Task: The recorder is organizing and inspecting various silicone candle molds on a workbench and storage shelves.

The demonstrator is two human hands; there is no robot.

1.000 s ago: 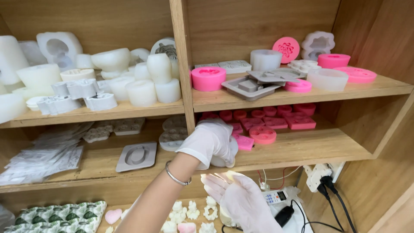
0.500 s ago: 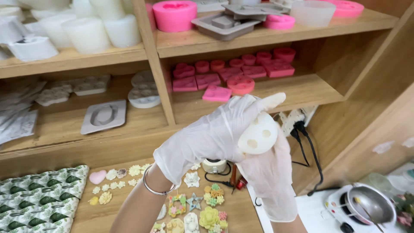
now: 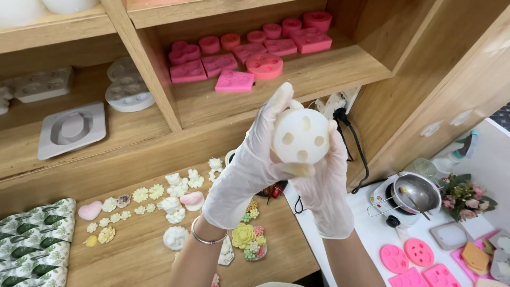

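Shelf unit fills the back: pale wood, pink moulds in rows in the right bay, grey and white moulds in the left. Below it a wooden worktop carries small cast flowers, hearts and leaf-print cloth at the left edge. To the right a lower white surface with a metal pot on a small burner, more pink moulds, a posy.

White mould, rounded, with four holes facing the camera, is held up in mid-air over the worktop's right end, in front of the shelf edge. Left hand wraps it from the left side, fingers curled and pressed on it, one finger standing straight up. Right hand cups it from below and right, fingers closed against it. Both gloved.

Risks, as I judge them: gloves look slick, the mould soft and round; a squeeze could pop it loose onto the cast flowers below and chip them. Black cords hang just behind the hands; a snag could tug the plugs.
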